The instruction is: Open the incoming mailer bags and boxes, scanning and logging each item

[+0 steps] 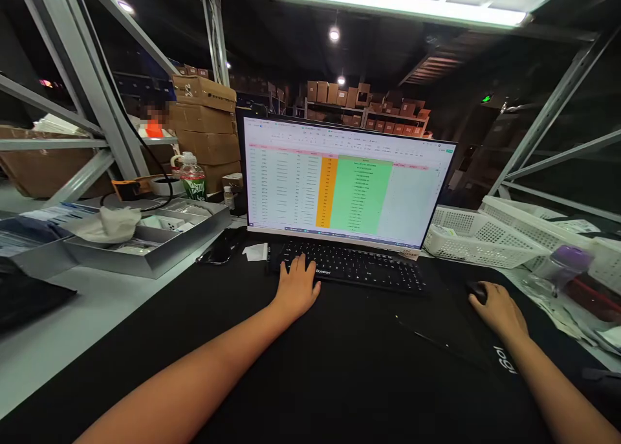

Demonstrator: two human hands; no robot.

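Observation:
My left hand [297, 285] rests on the left end of a black keyboard [359, 268], its fingers spread over the keys. Over at the right, my right hand [499, 308] curls round a black computer mouse [477, 292], whose front shows past the fingers. Both forearms lie over a large black desk mat [339, 366]. Behind the keyboard stands a monitor [417, 198] showing a spreadsheet, with an orange column and a wide green column among pale ones.
Left of the keyboard lie a black phone [222, 246] and a white paper scrap [255, 252]. A grey tray [155, 263] and a drink bottle [193, 178] stand farther left. White baskets [485, 237] line the right side. Stacked cartons [206, 117] rise behind.

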